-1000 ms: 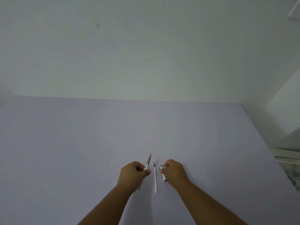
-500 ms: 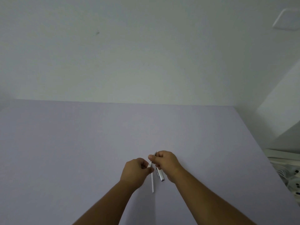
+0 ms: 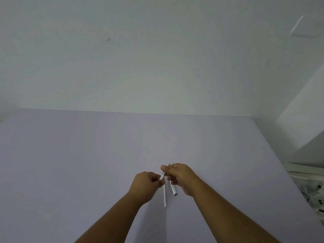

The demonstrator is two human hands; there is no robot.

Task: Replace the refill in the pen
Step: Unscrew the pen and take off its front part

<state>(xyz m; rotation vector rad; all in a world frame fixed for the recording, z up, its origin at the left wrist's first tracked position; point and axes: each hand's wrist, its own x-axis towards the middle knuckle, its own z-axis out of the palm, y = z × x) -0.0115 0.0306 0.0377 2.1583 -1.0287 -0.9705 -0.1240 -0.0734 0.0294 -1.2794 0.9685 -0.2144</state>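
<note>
My left hand [image 3: 146, 183] is closed around the white front barrel of the pen [image 3: 162, 177], which points up and to the right. My right hand [image 3: 182, 175] pinches the barrel's tip end between thumb and forefinger; a thin dark point [image 3: 169, 163] sticks out above the fingers. The lower fingers of the same hand hold the pen's other part, white with a silver clip [image 3: 173, 188]. A thin white refill [image 3: 164, 197] lies on the lilac table [image 3: 87, 163] just below and between my hands. Whether a refill sits inside the barrel is hidden.
The table's far edge meets a plain white wall. A white ledge or cabinet stands at the right, and below it, past the table's right edge, lie white objects with cables [image 3: 313, 192].
My right hand has moved left and up from beside the refill to the tip of the barrel held in my left hand, keeping the clip part in its fingers. The refill has stayed on the table.
</note>
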